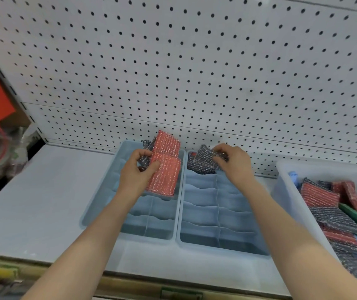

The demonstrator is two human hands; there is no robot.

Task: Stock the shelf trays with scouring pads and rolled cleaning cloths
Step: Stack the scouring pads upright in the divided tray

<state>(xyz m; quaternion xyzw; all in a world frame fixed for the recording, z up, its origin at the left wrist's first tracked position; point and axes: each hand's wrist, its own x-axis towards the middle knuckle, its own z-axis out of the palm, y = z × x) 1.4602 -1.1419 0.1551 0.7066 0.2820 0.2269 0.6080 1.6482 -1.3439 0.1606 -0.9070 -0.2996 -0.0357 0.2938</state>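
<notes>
my left hand clamps a red pad over the left tray; my right hand pinches a grey pad at the back of the right tray. snagging dividers could leave them crooked.

No readable text, labels, brands or numbers anywhere in view.

Bright even overhead light, soft shadows, slight blur, wide-angle edge bowing.

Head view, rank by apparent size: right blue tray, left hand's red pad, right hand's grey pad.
Largest: right blue tray.
Then red pad.
Smallest: grey pad, partly hidden by the right hand, so that gap is unsure.
</notes>
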